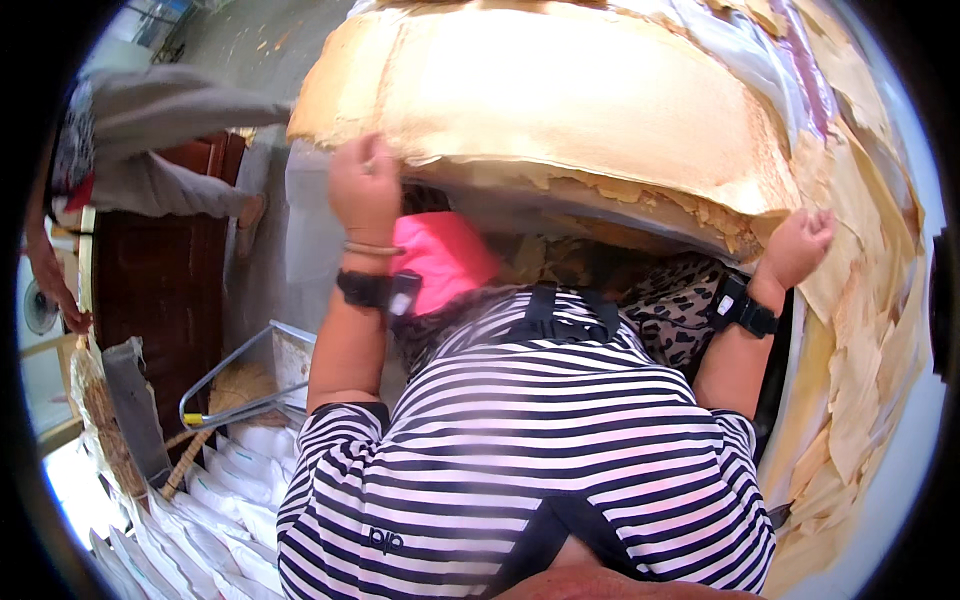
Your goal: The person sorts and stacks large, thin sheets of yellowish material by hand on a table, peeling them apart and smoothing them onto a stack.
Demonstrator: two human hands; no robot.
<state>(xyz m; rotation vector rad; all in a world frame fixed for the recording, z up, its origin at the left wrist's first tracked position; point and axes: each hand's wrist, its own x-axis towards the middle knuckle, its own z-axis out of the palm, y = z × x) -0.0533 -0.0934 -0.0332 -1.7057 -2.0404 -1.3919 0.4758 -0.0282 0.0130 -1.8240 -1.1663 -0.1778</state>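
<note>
A broad, pale tan sheet [560,90] lies over a rounded pile in front of me, its near edge ragged. At its near left corner is my left hand [364,190], slightly blurred, fingers curled closed on the sheet's edge. My right hand [797,247] is closed in a pinch at the near right corner, where the edge runs into its fingers. Both wrists wear dark bands with small devices. Beneath the near edge, layers of flaky tan material [640,195] show. A bright pink cloth [440,260] sits beside my left wrist.
Loose tan sheets [850,330] heap along the right side. On the left stand another person [170,110], a dark red-brown wooden panel [160,270] and a bent metal tube frame [245,375]. Stacked white sacks [215,500] fill the lower left.
</note>
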